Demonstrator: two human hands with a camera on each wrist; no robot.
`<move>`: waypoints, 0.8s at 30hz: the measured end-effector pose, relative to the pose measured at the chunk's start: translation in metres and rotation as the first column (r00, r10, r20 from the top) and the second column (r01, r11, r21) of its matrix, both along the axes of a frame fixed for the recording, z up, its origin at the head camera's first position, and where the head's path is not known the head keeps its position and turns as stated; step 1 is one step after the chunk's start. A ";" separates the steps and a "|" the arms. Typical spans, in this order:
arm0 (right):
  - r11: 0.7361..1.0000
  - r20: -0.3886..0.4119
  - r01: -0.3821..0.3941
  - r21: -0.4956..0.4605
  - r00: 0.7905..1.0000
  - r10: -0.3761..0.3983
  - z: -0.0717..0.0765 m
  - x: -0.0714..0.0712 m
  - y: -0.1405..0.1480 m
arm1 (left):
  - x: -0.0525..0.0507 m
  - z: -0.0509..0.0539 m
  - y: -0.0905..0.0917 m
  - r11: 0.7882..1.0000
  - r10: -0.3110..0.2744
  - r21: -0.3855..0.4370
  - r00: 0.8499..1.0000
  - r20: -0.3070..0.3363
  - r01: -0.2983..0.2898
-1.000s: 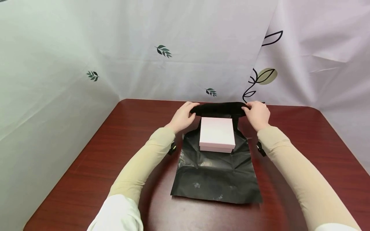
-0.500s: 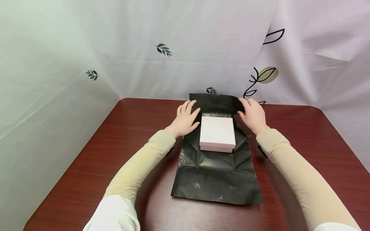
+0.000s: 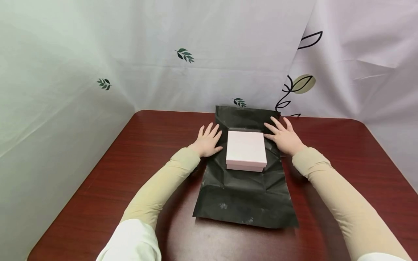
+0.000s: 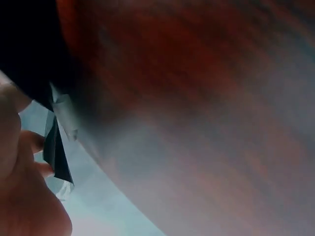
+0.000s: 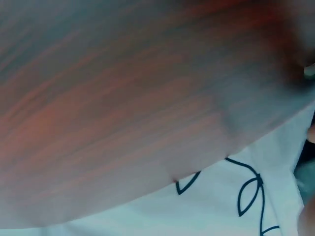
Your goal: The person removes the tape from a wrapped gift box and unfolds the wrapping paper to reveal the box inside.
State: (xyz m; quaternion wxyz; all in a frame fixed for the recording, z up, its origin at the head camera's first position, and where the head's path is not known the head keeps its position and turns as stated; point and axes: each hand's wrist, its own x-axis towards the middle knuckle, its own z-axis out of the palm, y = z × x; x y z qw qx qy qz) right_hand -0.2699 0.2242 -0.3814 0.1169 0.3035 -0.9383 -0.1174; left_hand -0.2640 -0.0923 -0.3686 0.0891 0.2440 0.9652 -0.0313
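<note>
A pale pink lidded box (image 3: 246, 148) sits on a creased black plastic sheet (image 3: 245, 203) spread over the table. Fingers spread, my left hand (image 3: 206, 140) lies at the sheet's left edge, left of the box. My right hand (image 3: 283, 136) is at the right edge with its fingers fanned out, their tips on or just over the sheet near the box's back right corner. Behind the box the sheet's far end stretches to the table's back edge. In the left wrist view, part of my left hand (image 4: 29, 196) shows beside the dark sheet (image 4: 59, 152).
The dark red wooden table (image 3: 130, 163) extends to both sides of the sheet. White curtains (image 3: 209, 36) with printed leaves hang directly behind the table and along its left side.
Both hands have let go of the sheet's far end and spread their fingers. That end, earlier gripped and bunched behind the box, now lies unfolded toward the back. The box stays in place.
</note>
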 end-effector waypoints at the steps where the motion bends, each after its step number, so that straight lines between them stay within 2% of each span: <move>1: 1.000 0.034 0.014 0.023 0.999 -0.015 -0.001 0.000 0.002 | 0.000 0.000 -0.001 1.000 0.005 -0.003 1.000 0.017 -0.005; 3: 0.999 0.082 0.026 0.038 0.996 -0.029 -0.004 0.001 0.005 | 0.001 -0.001 -0.002 1.000 0.016 -0.017 0.998 0.055 -0.015; 9: 0.999 0.201 0.045 0.003 0.979 -0.045 -0.008 0.004 0.009 | 0.001 -0.003 -0.004 0.998 0.059 -0.031 0.984 0.166 -0.055; 15: 0.993 0.309 0.086 -0.085 0.949 -0.055 -0.006 0.005 0.007 | -0.002 -0.004 -0.003 0.997 0.072 -0.028 0.976 0.207 -0.068; 17: 0.985 0.355 0.119 -0.124 0.932 -0.068 -0.005 0.004 0.006 | -0.004 -0.002 -0.002 0.998 0.064 -0.016 0.977 0.203 -0.062; 20: 0.963 0.394 0.179 -0.203 0.915 -0.087 0.001 0.004 0.004 | -0.006 0.002 -0.004 0.998 0.052 0.031 0.986 0.157 -0.057; 24: 0.909 0.363 0.244 -0.339 0.925 -0.113 0.017 0.006 0.004 | -0.007 0.013 -0.009 0.989 0.063 0.134 0.997 0.042 -0.068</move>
